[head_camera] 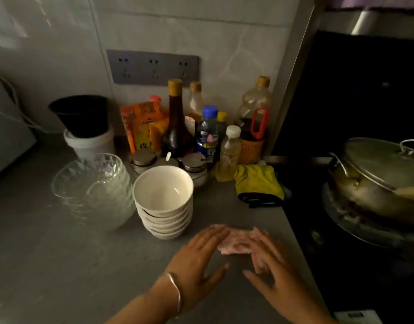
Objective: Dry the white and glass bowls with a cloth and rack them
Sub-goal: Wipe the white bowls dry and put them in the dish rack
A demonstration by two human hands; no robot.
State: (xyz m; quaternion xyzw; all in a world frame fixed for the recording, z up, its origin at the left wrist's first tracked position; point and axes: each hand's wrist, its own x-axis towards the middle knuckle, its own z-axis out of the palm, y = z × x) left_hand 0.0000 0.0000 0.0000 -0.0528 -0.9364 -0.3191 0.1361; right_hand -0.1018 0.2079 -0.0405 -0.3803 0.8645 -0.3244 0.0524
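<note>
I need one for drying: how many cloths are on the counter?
2: a pink cloth under the right hand, a yellow cloth beside the bottles; others may be hidden.

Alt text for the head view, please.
The left hand and right hand rest open on a pink cloth on the grey counter. Beyond, to the left, stand stacked white bowls and stacked glass bowls.

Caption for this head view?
Left hand and right hand touch a pink cloth beside stacked white bowls and glass bowls.
</note>
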